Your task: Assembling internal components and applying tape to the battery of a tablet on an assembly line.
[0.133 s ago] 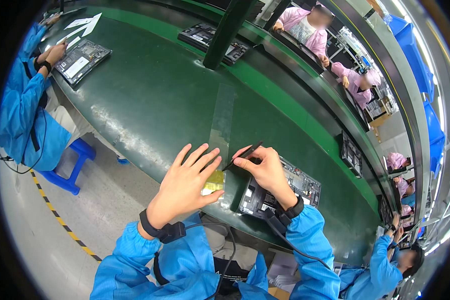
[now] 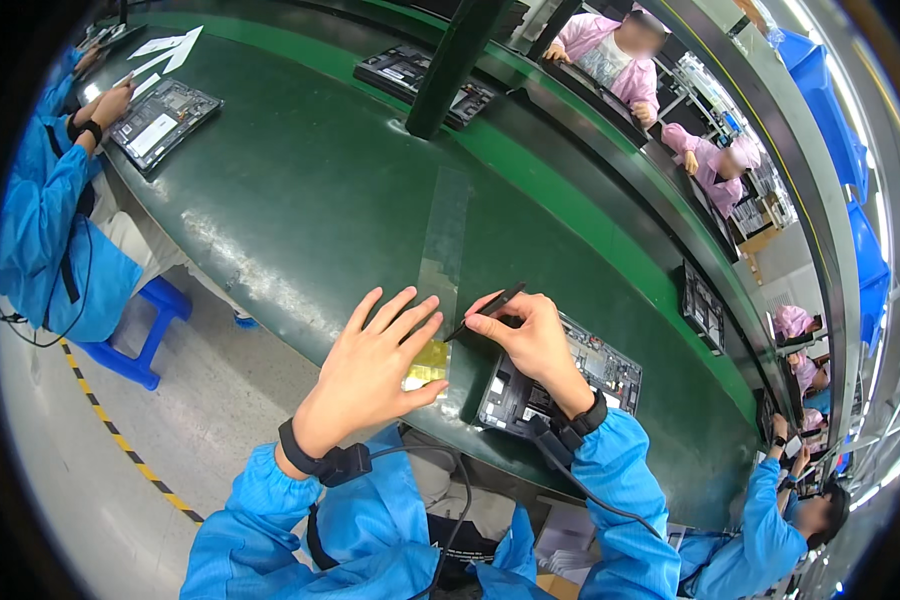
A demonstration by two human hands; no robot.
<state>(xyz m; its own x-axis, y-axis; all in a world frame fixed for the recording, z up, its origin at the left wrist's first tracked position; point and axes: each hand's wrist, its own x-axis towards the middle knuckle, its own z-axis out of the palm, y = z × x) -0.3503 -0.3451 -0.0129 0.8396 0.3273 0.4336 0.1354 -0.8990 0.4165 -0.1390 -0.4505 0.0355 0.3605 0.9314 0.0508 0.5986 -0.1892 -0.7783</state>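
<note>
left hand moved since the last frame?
No. The left hand lies flat, fingers spread, on the yellow piece at the clear strip on the green belt, as before.

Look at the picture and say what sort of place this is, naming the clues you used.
Most likely an electronics assembly line. A long green conveyor belt carries opened devices with bare circuit boards, workers in blue and pink smocks sit along both sides, and the right hand holds black tweezers beside another opened device.

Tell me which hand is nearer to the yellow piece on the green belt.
Left. The left hand lies flat on the yellow piece, fingers spread over it. The right hand is just right of it, pinching black tweezers whose tip points toward it, above an opened device.
</note>
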